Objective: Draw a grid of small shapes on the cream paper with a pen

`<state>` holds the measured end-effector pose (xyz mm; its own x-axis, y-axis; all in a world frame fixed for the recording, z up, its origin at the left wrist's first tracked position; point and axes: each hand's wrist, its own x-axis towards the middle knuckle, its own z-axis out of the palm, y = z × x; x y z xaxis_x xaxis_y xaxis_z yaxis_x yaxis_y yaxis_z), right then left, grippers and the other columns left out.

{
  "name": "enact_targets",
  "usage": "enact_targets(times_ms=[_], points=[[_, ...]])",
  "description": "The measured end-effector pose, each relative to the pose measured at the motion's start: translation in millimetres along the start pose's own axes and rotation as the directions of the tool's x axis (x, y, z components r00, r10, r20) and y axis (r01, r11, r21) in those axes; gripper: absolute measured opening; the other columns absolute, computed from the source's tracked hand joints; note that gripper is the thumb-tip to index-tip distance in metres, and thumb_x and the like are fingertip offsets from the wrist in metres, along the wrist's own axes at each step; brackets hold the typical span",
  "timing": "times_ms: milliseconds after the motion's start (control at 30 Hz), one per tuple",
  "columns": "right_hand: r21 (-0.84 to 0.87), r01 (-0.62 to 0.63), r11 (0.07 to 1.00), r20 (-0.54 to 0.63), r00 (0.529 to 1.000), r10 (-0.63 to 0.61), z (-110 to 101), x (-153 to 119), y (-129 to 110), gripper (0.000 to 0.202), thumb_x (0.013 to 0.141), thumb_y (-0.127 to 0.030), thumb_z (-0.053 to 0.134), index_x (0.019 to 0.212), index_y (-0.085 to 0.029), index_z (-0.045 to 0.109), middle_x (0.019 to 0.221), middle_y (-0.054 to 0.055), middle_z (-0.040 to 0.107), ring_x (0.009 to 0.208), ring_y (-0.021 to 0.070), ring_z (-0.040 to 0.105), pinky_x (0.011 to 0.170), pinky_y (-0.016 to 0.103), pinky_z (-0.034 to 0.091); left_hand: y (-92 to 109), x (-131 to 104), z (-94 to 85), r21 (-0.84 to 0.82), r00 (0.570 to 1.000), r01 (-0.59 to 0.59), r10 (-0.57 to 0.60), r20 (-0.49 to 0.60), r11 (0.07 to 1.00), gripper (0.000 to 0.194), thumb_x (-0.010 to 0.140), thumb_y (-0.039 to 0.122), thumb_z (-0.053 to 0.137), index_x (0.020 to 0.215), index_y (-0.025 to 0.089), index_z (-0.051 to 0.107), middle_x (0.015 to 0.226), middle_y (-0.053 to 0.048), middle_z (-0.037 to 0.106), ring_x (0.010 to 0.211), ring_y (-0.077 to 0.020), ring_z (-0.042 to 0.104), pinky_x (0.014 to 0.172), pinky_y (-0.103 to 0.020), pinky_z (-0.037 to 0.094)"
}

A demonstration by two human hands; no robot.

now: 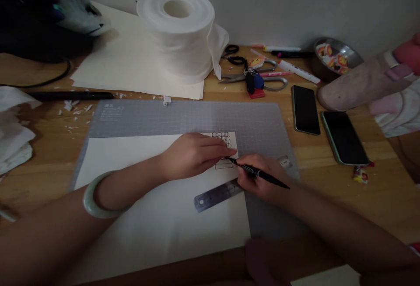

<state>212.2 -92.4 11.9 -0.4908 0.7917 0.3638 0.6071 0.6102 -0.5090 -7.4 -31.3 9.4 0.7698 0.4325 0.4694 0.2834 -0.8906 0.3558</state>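
Observation:
A black pen [267, 176] is gripped in my right hand [260, 174], its tip at a small ink drawing [223, 163] of rounded shapes and ruled lines near the right edge of the white paper [157, 220]. My left hand [193, 155] lies flat on the sheet with fingers stretched out, covering part of the drawing. A pale green bangle [93, 196] circles my left wrist. Below my right hand, a metal ruler [213, 196] lies across the paper's edge, its middle hidden by that hand. Under the paper is a grey cutting mat [259, 122].
Behind the mat stand a large tissue roll [179, 36] on spare sheets [118, 58], scissors [272, 82], several markers [298, 71] and a metal bowl [354, 54] of wrapped sweets. Two phones [306, 110] and a tumbler [357, 87] lie at the right. Paper scraps [77, 109] litter the left.

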Motion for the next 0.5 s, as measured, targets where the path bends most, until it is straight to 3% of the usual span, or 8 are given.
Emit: enact_targets(times_ms=[267, 500], points=[[-0.015, -0.033, 0.999, -0.057, 0.998, 0.032, 0.0, -0.4, 0.5, 0.012, 0.082, -0.020, 0.052, 0.094, -0.022, 0.052, 0.079, 0.002, 0.069, 0.069, 0.0158, 0.066, 0.061, 0.027, 0.051, -0.2, -0.4, 0.0, 0.009, 1.000, 0.002, -0.002, -0.009, 1.000, 0.025, 0.094, 0.020, 0.044, 0.112, 0.020, 0.061, 0.098, -0.002, 0.070, 0.080, -0.0134, 0.066, 0.066, -0.023, 0.049], [0.057, -0.155, 0.986, -0.073, 0.985, 0.159, -4.1, 3.9, 1.6, 0.008, 0.084, -0.019, 0.050, 0.091, -0.021, 0.053, 0.075, 0.002, 0.065, 0.065, 0.0145, 0.062, 0.059, 0.026, 0.050, 0.8, 1.5, -0.8, 0.003, 1.000, 0.006, -0.006, -0.011, 1.000, 0.025, 0.094, 0.019, 0.043, 0.111, 0.020, 0.061, 0.097, -0.002, 0.070, 0.079, -0.0134, 0.066, 0.065, -0.023, 0.048]])
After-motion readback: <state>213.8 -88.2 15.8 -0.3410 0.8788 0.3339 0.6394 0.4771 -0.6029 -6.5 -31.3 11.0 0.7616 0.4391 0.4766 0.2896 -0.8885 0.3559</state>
